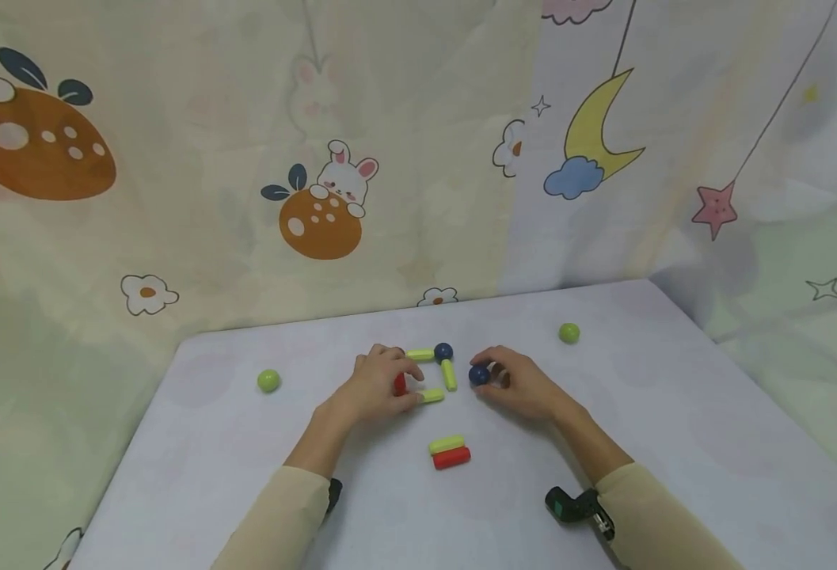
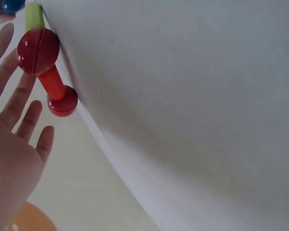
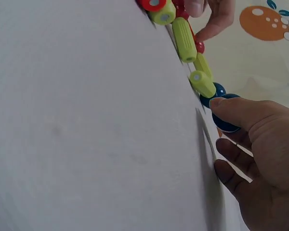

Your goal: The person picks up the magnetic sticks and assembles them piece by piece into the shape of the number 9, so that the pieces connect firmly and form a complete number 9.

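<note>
My right hand (image 1: 525, 388) pinches a dark blue ball (image 1: 478, 374) between thumb and fingers, just above the table. My left hand (image 1: 375, 386) is spread around a red ball (image 2: 38, 50), its fingers fairly straight; firm contact cannot be told. A red stick (image 2: 51, 82) joins that ball to a second red ball (image 2: 62, 102), mostly hidden in the head view. From the near red ball a yellow-green stick (image 1: 432, 395) points right. Farther back, another yellow-green stick (image 1: 420, 355) meets a second blue ball (image 1: 443, 352), from which a third stick (image 1: 449, 375) runs toward me.
Nearer to me lie a loose yellow-green stick (image 1: 447, 444) and a red stick (image 1: 451, 458), side by side. One green ball (image 1: 268, 381) sits at left, another (image 1: 569, 332) at back right. A printed cloth (image 1: 418, 158) hangs behind the white table (image 1: 247, 475).
</note>
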Demonstrator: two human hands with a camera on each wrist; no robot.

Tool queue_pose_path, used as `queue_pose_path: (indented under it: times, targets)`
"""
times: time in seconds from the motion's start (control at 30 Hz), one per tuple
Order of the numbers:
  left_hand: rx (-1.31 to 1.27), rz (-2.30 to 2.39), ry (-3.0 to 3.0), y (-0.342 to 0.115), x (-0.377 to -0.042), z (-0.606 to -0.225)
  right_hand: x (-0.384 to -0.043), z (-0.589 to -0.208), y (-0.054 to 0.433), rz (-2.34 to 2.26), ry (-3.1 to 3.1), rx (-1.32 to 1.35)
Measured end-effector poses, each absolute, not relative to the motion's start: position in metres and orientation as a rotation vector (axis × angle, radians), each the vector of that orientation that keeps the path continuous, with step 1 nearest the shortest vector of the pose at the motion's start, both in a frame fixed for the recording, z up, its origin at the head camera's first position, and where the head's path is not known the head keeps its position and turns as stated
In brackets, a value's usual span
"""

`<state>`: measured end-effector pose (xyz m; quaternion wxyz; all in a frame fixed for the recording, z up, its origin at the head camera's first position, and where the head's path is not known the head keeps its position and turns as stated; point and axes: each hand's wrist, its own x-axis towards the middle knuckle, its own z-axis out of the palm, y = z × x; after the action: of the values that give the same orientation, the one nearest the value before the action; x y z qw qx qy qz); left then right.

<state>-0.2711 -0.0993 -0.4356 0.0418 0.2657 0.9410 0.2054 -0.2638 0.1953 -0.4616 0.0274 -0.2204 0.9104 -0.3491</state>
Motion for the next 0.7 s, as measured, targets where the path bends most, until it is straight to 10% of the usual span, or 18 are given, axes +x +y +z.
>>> queue_pose_path:
  times: [0.7]
  targets:
    - [0.777,0.394,2.936,-0.082,-0.255,-0.44,-0.253,-0.465,0.179,-1.071,2.769,-0.826]
